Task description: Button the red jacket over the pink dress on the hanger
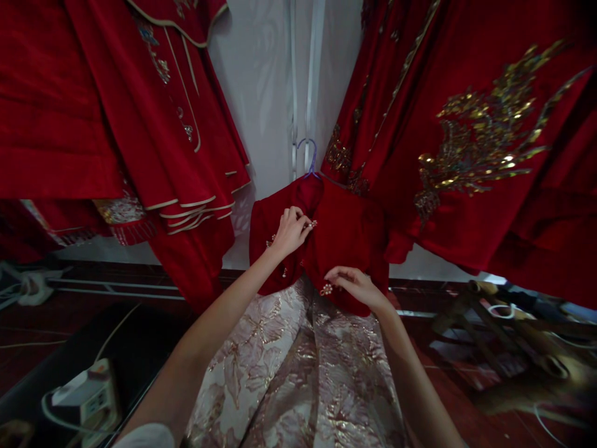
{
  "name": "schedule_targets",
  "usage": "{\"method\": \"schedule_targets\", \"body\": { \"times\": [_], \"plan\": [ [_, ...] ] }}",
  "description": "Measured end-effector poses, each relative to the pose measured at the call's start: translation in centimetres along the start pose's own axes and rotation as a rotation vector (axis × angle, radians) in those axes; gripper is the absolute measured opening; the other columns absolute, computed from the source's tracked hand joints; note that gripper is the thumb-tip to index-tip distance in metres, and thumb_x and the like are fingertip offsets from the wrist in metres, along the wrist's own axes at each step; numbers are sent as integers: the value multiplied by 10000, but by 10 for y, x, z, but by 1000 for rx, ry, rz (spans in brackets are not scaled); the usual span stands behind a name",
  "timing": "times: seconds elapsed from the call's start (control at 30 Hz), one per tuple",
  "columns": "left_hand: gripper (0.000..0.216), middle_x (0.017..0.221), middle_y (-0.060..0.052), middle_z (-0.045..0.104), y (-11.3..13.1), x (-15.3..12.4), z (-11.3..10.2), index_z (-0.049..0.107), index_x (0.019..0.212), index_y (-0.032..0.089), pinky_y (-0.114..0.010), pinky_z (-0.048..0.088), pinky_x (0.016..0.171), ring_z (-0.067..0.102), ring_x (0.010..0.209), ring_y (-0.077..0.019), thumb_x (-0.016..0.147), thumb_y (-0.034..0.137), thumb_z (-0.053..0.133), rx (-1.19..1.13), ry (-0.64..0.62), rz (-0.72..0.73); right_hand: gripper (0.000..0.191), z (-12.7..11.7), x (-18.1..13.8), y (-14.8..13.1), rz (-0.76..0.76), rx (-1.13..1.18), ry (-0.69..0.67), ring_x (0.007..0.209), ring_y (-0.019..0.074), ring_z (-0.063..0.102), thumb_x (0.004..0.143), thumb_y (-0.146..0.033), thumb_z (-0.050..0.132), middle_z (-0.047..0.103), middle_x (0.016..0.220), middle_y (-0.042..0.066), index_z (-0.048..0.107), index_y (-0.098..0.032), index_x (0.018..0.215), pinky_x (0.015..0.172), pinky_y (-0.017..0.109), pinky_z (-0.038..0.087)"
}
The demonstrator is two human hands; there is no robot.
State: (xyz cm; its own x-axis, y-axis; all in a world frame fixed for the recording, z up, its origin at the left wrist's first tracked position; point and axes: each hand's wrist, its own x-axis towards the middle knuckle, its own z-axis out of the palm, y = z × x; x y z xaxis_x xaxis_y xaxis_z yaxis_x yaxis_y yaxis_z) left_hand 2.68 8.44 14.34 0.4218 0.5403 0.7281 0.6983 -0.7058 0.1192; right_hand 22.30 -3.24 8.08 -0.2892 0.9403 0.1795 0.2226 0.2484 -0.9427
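Observation:
A short red jacket (347, 227) hangs on a purple hanger (313, 163), above a pale skirt (280, 348) with a shiny floral weave. My left hand (293, 231) lies over the jacket's front near the collar. Its thumb and fingertips pinch a small beaded button (314, 224) at the front edge. Lower down, my right hand (358, 287) rests against the jacket near its hem, fingers loosely bent and a little apart. Just beside those fingertips is a pearl flower ornament (326, 289). Another dangling ornament (285, 272) shows on the jacket's left side.
Red garments with pale piping (186, 124) hang at left, and a red garment with gold sequin embroidery (485, 137) hangs at right. A power strip (100, 398) with cables lies on a black surface at lower left. A wooden frame (508, 348) stands at lower right.

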Motion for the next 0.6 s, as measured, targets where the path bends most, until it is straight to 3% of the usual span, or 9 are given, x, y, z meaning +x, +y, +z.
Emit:
{"method": "schedule_targets", "body": {
  "times": [0.1,0.17,0.3,0.4,0.43,0.5,0.6],
  "plan": [
    [151,1116,-71,525,-7,7,-8,599,882,200,-400,387,892,455,1056,-219,824,334,560,-41,-28,78,237,-6,8,3,-31,-9,120,731,134,583,797,-342,542,649,838,38,642,-173,930,640,258,450],
    [127,1043,-44,578,-12,10,-11,588,877,204,-423,338,966,491,1025,-190,831,318,555,-60,-60,155,233,-9,20,-3,-73,-23,228,763,144,592,789,-349,553,656,852,43,644,-175,916,686,279,470],
    [144,823,0,624,-16,16,-12,589,898,204,-439,210,1080,561,861,-140,886,262,457,24,-109,325,233,-7,61,-33,-259,-35,417,922,169,604,758,-336,597,652,1005,63,624,-187,935,856,337,476],
    [233,774,-15,628,-16,21,-12,596,941,192,-423,223,1071,577,804,-146,913,238,370,169,-112,402,290,4,101,-61,-400,12,565,1037,174,577,769,-347,576,626,1096,81,584,-189,1011,951,350,440],
    [259,767,-25,631,-16,22,-11,596,958,180,-419,248,1050,583,788,-152,916,234,346,211,-124,412,307,9,114,-68,-414,15,558,1068,176,566,787,-356,547,611,1138,89,571,-189,1044,966,353,431],
    [294,747,-53,639,-18,23,-11,600,958,142,-418,311,975,594,739,-168,912,240,327,278,-184,403,379,20,135,-80,-350,-1,519,1129,190,537,825,-370,486,570,1220,111,517,-176,1149,982,373,414],
    [289,639,-88,631,-31,20,-10,631,782,106,-437,333,880,594,654,-201,855,277,410,335,-321,271,565,30,148,-85,-45,-224,640,1226,292,440,819,-412,502,477,1286,234,412,-58,1249,993,452,369]
  ]
}}
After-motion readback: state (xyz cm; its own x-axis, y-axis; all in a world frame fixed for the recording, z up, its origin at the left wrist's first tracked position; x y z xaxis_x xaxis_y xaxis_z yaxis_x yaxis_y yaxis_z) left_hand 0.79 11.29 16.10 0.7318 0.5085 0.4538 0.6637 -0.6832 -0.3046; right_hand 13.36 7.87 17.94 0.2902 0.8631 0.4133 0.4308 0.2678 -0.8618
